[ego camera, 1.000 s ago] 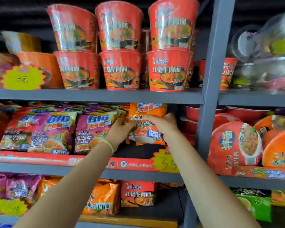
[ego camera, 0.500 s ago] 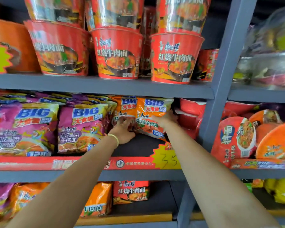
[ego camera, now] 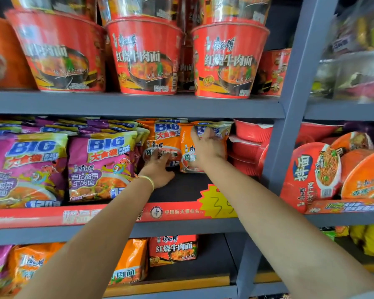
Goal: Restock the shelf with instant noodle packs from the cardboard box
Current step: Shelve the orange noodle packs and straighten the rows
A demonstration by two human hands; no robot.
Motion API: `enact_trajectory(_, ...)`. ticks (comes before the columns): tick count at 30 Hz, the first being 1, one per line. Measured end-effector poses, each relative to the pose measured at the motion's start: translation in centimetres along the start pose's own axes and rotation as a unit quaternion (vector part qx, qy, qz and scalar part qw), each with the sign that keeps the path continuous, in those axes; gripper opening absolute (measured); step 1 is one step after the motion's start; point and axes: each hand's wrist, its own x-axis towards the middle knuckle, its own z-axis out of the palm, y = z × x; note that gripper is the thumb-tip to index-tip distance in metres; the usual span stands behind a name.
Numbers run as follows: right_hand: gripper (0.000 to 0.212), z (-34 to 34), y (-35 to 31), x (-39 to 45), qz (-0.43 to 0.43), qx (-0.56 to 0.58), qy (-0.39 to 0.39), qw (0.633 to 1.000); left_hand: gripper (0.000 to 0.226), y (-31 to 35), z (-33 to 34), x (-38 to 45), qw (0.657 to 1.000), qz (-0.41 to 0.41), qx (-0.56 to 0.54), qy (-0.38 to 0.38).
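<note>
Head view puts us in front of a grey metal shelf (ego camera: 136, 104), with both arms stretched toward its middle level. We take the yellow star-shaped price tag (ego camera: 218, 201) on the red front strip (ego camera: 95, 214) as our landmark. Above and behind that tag stand two orange instant noodle packs, upright and side by side, edges touching or slightly overlapping. Our right hand (ego camera: 207, 149) lies flat over the front of the right-hand orange pack (ego camera: 186, 156), fingers spread and reaching up to its top edge; we see pressing rather than a closed grip. Up and to the left of the tag, our left hand (ego camera: 158, 169) meets the lower part of the left-hand orange pack (ego camera: 163, 139), fingers lightly bent against its bottom edge; we cannot tell if they pinch it or only push. A yellow band (ego camera: 148, 180) circles that wrist.

Further left of the tag, purple noodle packs (ego camera: 99, 167) stand in rows on the same level. To the right of the tag, past the grey upright post (ego camera: 289, 126), round orange and red bowl noodles (ego camera: 311, 173) lean on their sides, and red bowls (ego camera: 251, 134) are stacked just right of the orange packs. High above the tag, large red cup noodles (ego camera: 145, 59) line the upper level. Below the tag, more orange and red packs (ego camera: 173, 249) sit on the lower level.
</note>
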Motion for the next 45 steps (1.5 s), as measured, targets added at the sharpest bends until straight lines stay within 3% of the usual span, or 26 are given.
enact_trajectory(2,0.117,0.8,0.1,0.5,0.009,-0.015,-0.028,0.999,0.075,0.0,0.0,0.1,1.000,-0.002,0.001,0.000)
enact_trajectory(7,0.115,1.8,1.0,1.4,0.007,-0.056,-0.005,0.998,0.075,-0.2,0.3,0.4,1.000,0.002,0.002,-0.002)
enact_trajectory(12,0.103,2.7,0.5,1.7,0.018,-0.071,0.026,0.997,0.074,-0.4,0.6,0.9,1.000,-0.001,0.017,-0.006)
enact_trajectory(16,0.092,1.8,0.4,1.6,0.012,-0.083,0.009,0.996,0.075,-0.3,0.5,1.0,0.999,-0.004,0.029,-0.014)
enact_trajectory(19,0.077,-0.3,0.0,1.2,0.027,-0.093,-0.015,0.995,0.076,-0.1,0.2,0.9,1.000,-0.007,0.015,-0.019)
enact_trajectory(21,0.072,-2.5,-0.1,0.1,0.030,-0.040,-0.025,0.998,0.072,0.2,-0.2,0.6,1.000,0.003,-0.022,-0.011)
enact_trajectory(24,0.036,-5.8,0.6,-3.2,-0.036,0.113,0.047,0.992,0.042,1.2,-2.0,-1.6,0.986,0.055,-0.119,0.101)
enact_trajectory(25,0.026,-6.4,0.7,-4.5,-0.067,0.171,0.073,0.980,0.032,1.4,-2.7,-3.1,0.971,0.061,-0.167,0.157)
enact_trajectory(27,0.027,-7.0,0.0,-7.1,-0.135,0.283,0.104,0.944,0.029,1.3,-4.2,-7.1,0.928,0.067,-0.271,0.247)
enact_trajectory(29,0.026,-7.1,-2.6,-9.5,-0.220,0.404,0.119,0.880,0.028,-0.5,-4.8,-11.9,0.892,0.065,-0.306,0.326)
enact_trajectory(31,0.026,-7.0,-7.0,-12.2,-0.303,0.497,0.116,0.805,0.020,-4.2,-4.4,-16.9,0.881,0.019,-0.267,0.391)
enact_trajectory(33,0.028,-6.0,-12.7,-15.3,-0.373,0.545,0.087,0.746,0.026,-9.2,-3.5,-21.8,0.888,-0.097,-0.165,0.417)
enact_trajectory(36,0.035,-3.8,-21.9,-20.8,-0.449,0.554,-0.010,0.701,0.028,-17.0,-1.9,-29.7,0.899,-0.283,-0.004,0.334)
enact_trajectory(40,0.028,-2.6,-35.3,-30.3,-0.576,0.484,-0.140,0.644,0.023,-27.4,-0.8,-42.2,0.872,-0.451,0.011,0.189)
enact_trajectory(45,0.019,-4.1,-51.0,-42.1,-0.652,0.413,-0.236,0.590,0.030,-39.4,-1.0,-57.6,0.804,-0.562,0.009,0.194)
